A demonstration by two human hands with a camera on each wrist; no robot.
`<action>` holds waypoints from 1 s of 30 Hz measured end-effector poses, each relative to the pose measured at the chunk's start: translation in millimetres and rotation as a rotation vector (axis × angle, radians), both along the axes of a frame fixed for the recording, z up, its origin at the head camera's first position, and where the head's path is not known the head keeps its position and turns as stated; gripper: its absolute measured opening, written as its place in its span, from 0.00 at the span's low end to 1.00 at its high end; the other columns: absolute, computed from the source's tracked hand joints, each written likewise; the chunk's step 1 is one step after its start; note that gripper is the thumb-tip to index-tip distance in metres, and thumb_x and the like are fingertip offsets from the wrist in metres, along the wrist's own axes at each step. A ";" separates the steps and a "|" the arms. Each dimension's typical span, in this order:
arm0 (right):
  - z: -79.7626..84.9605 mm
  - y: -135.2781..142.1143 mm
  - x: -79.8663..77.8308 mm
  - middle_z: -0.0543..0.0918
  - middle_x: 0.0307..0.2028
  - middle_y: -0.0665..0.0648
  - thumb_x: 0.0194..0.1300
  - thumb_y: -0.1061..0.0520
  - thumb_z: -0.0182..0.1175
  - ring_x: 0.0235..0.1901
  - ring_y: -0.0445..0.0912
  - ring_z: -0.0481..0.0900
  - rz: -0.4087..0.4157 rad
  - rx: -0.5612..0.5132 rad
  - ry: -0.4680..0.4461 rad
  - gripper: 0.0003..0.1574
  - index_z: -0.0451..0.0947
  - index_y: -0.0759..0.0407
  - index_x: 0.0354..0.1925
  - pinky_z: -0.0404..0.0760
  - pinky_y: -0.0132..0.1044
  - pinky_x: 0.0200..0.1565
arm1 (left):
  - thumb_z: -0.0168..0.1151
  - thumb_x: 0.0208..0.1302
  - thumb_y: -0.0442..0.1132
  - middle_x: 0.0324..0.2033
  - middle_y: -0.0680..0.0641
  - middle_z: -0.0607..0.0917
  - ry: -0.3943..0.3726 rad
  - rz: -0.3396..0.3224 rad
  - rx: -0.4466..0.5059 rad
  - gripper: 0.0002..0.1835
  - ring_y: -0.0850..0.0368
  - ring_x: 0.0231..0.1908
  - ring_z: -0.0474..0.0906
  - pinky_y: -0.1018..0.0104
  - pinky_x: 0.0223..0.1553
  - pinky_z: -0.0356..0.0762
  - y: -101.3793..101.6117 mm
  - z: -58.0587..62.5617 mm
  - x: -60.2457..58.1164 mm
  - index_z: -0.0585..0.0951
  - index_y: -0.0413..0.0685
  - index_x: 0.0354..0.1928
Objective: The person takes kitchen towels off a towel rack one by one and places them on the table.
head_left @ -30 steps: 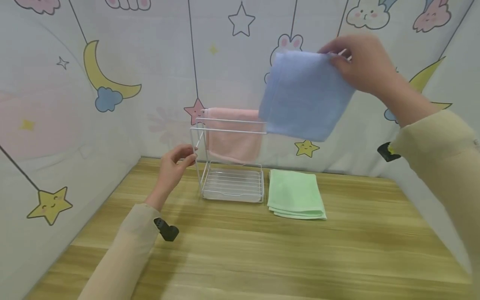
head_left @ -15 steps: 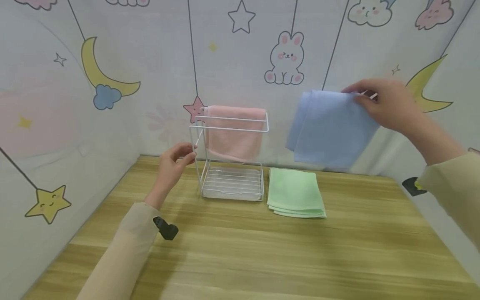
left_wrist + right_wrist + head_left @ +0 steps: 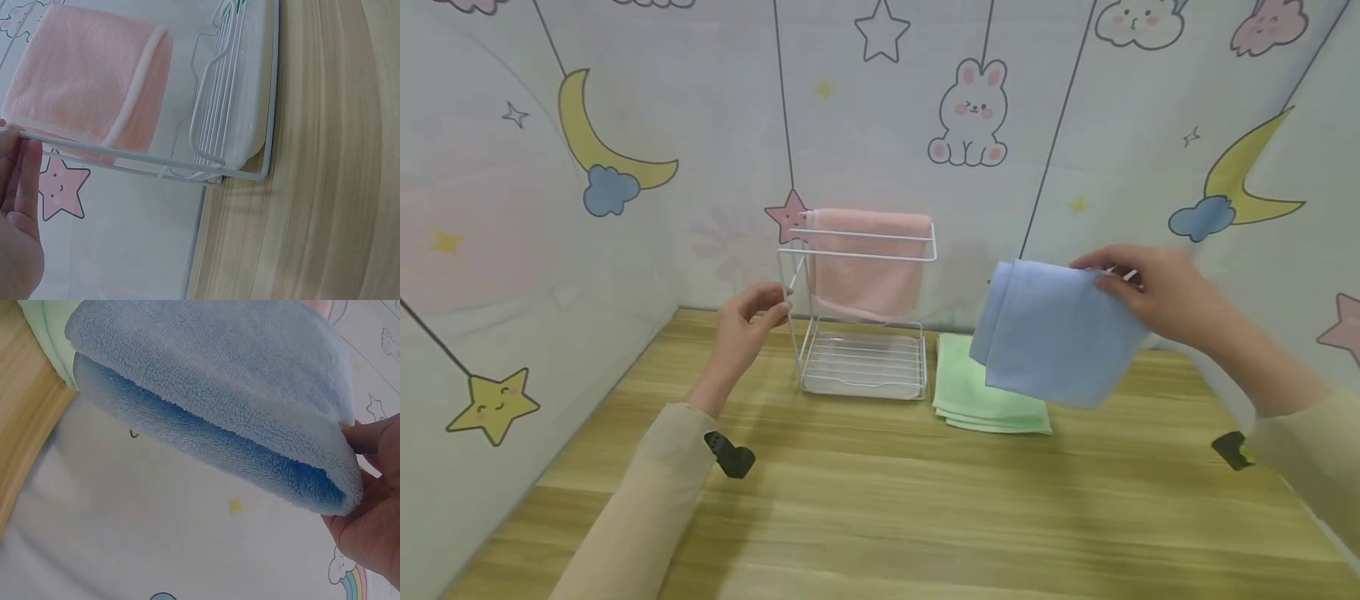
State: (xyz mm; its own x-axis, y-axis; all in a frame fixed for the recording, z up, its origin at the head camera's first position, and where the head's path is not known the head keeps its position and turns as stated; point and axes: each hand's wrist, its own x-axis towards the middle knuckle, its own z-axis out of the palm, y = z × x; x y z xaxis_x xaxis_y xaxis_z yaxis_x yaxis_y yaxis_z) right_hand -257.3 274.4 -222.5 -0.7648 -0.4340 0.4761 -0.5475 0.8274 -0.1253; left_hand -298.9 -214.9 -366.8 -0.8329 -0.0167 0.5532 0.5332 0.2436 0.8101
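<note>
My left hand (image 3: 741,329) pinches the left upright of a white wire rack (image 3: 859,257), which stands on the table. In the left wrist view the thumb and fingers of the left hand (image 3: 22,206) meet at the rack's bar. Over the rack's rear top bar hangs a folded pink towel (image 3: 868,279). My right hand (image 3: 1165,292) pinches a folded blue towel (image 3: 1056,333) by its upper right corner. The blue towel hangs in the air, in front of part of a folded green towel (image 3: 977,400) on the table. Its fold opening shows in the right wrist view.
A shallow tray (image 3: 861,387) with wire slats sits at the rack's base. The wooden table (image 3: 887,508) extends in front of it. Behind stands a pale wall (image 3: 715,125) printed with stars, moons and a rabbit.
My right hand has moved down and to the right with the blue towel, from beside the rack's top to above the green towel. The left hand stays on the rack.
</note>
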 end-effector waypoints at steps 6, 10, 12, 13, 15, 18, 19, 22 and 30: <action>-18.3 -4.3 14.6 0.89 0.44 0.52 0.63 0.68 0.63 0.35 0.34 0.80 0.083 -0.013 -0.043 0.20 0.84 0.49 0.49 0.81 0.22 0.33 | 0.62 0.67 0.32 0.38 0.71 0.83 -0.006 0.012 -0.006 0.12 0.74 0.37 0.80 0.80 0.42 0.86 0.4 0.0 2.6 0.80 0.31 0.48; -27.1 -5.4 27.7 0.88 0.44 0.50 0.63 0.69 0.63 0.35 0.32 0.80 0.103 -0.021 -0.100 0.21 0.84 0.48 0.49 0.84 0.26 0.33 | 0.62 0.68 0.33 0.38 0.71 0.83 -0.013 0.020 -0.020 0.12 0.74 0.37 0.80 0.80 0.42 0.86 1.1 -0.4 2.5 0.80 0.31 0.49; -31.2 -7.1 35.0 0.88 0.44 0.48 0.63 0.68 0.63 0.36 0.31 0.80 0.108 -0.015 -0.120 0.21 0.84 0.47 0.50 0.85 0.27 0.34 | 0.62 0.68 0.33 0.38 0.71 0.83 -0.016 0.017 -0.017 0.12 0.74 0.37 0.80 0.80 0.42 0.86 1.3 0.1 2.1 0.79 0.31 0.49; -33.2 -8.3 38.7 0.88 0.44 0.48 0.63 0.68 0.63 0.36 0.31 0.80 0.112 -0.012 -0.127 0.21 0.83 0.47 0.50 0.85 0.27 0.34 | 0.62 0.68 0.32 0.38 0.71 0.83 -0.016 0.016 -0.015 0.12 0.73 0.37 0.80 0.80 0.42 0.86 1.5 0.7 2.2 0.79 0.30 0.49; -36.8 -11.5 46.4 0.88 0.45 0.47 0.64 0.66 0.64 0.37 0.31 0.80 0.134 -0.001 -0.135 0.21 0.83 0.45 0.50 0.85 0.27 0.35 | 0.61 0.67 0.31 0.37 0.71 0.83 -0.017 0.010 -0.009 0.12 0.74 0.37 0.80 0.80 0.42 0.86 2.1 2.4 3.1 0.79 0.30 0.49; -41.8 -16.8 57.9 0.88 0.46 0.45 0.64 0.65 0.64 0.37 0.29 0.80 0.192 -0.013 -0.158 0.21 0.83 0.43 0.51 0.85 0.26 0.35 | 0.60 0.67 0.28 0.37 0.71 0.82 -0.022 -0.001 -0.007 0.12 0.74 0.36 0.80 0.80 0.42 0.86 3.9 7.4 7.9 0.78 0.27 0.49; -43.3 -18.6 61.7 0.88 0.46 0.45 0.64 0.65 0.64 0.38 0.29 0.80 0.216 -0.025 -0.173 0.21 0.83 0.42 0.51 0.84 0.25 0.36 | 0.60 0.67 0.27 0.36 0.71 0.82 -0.022 -0.003 -0.009 0.12 0.73 0.36 0.80 0.80 0.42 0.86 4.8 9.7 10.5 0.78 0.27 0.49; -47.4 -22.9 72.8 0.88 0.45 0.43 0.64 0.65 0.64 0.38 0.29 0.80 0.302 -0.064 -0.238 0.22 0.82 0.43 0.51 0.83 0.25 0.36 | 0.59 0.67 0.26 0.36 0.71 0.82 -0.028 -0.007 -0.016 0.12 0.72 0.37 0.80 0.78 0.43 0.86 7.2 15.9 17.3 0.77 0.24 0.49; -58.9 -27.8 80.0 0.86 0.49 0.45 0.72 0.59 0.57 0.44 0.36 0.82 0.480 -0.165 -0.719 0.16 0.80 0.48 0.55 0.83 0.26 0.43 | 0.61 0.67 0.30 0.38 0.70 0.83 -0.011 0.005 -0.012 0.12 0.72 0.37 0.80 0.80 0.42 0.86 2.7 5.1 6.2 0.79 0.30 0.49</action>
